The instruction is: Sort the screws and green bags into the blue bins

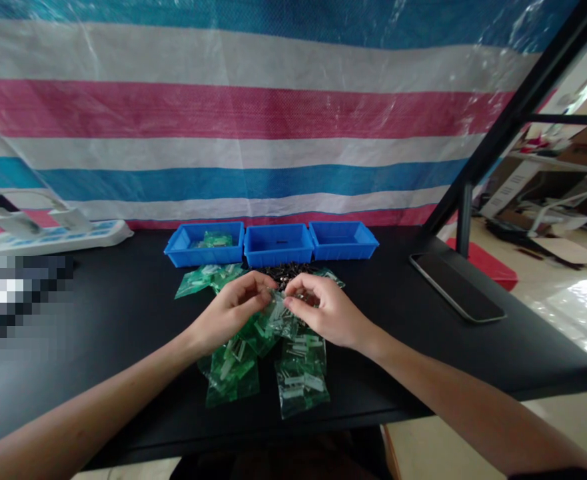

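Between my two hands is a small clear plastic bag (282, 321) with small parts inside. My left hand (240, 303) pinches its upper left edge, and my right hand (320, 308) pinches the upper right. Below and around them lie several green-tinted bags of small pale parts (233, 370), with more clear-green bags (302, 380) toward the table's front edge. Just beyond my fingertips spreads a pile of small dark screw-like pieces (290, 272), partly hidden by my hands. Another green bag (193, 280) rests to the left of the pile.
Three blue bins stand in a row behind the pile: the left bin (173, 257) holds green bags, the middle bin (278, 257) a small dark piece. The right bin (346, 251) adjoins it. A phone (456, 287) lies right; a power strip (98, 233) sits far left.
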The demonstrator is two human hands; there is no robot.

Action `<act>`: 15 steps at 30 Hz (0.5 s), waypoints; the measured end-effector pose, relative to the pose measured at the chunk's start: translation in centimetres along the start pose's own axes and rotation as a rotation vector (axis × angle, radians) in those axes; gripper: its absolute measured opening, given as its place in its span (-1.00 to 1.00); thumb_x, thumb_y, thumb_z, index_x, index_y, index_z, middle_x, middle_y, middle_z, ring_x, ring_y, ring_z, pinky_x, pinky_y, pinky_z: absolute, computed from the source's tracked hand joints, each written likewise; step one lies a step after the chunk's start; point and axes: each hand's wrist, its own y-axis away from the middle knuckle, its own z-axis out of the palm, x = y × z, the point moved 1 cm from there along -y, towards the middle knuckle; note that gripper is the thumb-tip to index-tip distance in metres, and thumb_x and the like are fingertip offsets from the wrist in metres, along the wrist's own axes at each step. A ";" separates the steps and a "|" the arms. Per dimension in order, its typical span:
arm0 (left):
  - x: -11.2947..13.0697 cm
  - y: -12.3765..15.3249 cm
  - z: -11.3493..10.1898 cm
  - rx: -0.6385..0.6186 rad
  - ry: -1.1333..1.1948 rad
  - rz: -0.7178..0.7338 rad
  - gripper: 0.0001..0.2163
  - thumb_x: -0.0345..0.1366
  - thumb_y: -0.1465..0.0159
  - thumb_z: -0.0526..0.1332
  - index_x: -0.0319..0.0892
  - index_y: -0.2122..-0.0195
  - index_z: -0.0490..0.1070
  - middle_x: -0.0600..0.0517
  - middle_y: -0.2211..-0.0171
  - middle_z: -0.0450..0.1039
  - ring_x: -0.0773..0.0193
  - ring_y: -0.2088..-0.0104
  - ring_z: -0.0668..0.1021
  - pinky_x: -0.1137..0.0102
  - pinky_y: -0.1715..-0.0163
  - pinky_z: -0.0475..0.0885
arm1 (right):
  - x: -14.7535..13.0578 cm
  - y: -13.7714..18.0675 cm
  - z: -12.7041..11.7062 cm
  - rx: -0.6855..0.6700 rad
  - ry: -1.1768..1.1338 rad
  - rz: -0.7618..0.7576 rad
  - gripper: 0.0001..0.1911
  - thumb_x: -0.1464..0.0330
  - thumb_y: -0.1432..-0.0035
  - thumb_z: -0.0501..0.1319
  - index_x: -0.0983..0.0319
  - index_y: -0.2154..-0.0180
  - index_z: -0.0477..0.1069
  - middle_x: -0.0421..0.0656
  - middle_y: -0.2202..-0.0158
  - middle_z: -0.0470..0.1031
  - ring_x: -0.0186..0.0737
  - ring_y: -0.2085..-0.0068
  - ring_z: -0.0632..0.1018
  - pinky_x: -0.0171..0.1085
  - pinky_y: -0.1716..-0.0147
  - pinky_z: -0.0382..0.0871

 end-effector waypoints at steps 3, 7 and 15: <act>0.0 0.1 0.0 -0.016 -0.061 -0.011 -0.83 -0.21 -0.17 0.10 -0.23 0.32 0.30 0.15 0.56 0.20 0.39 0.52 0.27 0.50 0.53 0.17 | 0.3 0.0 0.2 0.026 -0.003 0.017 -0.95 0.45 -0.05 0.12 0.29 0.40 0.34 -0.23 0.51 0.36 -0.39 0.50 0.35 -0.40 0.54 0.20; -0.3 0.0 -0.1 0.024 -0.133 0.010 -0.81 -0.18 -0.16 0.12 -0.22 0.40 0.30 0.13 0.56 0.22 0.37 0.52 0.28 0.49 0.54 0.17 | 0.4 0.1 0.6 0.054 -0.002 0.003 -0.95 0.46 -0.03 0.12 0.29 0.44 0.35 -0.24 0.54 0.36 -0.41 0.52 0.35 -0.42 0.56 0.19; 0.2 0.0 0.1 0.089 -0.105 -0.006 -0.81 -0.20 -0.13 0.14 -0.22 0.50 0.30 0.13 0.57 0.23 0.38 0.51 0.28 0.49 0.51 0.17 | -0.2 -0.1 0.4 0.111 -0.084 0.104 -0.90 0.45 0.00 0.15 0.30 0.52 0.37 -0.26 0.60 0.34 -0.43 0.58 0.31 -0.41 0.60 0.15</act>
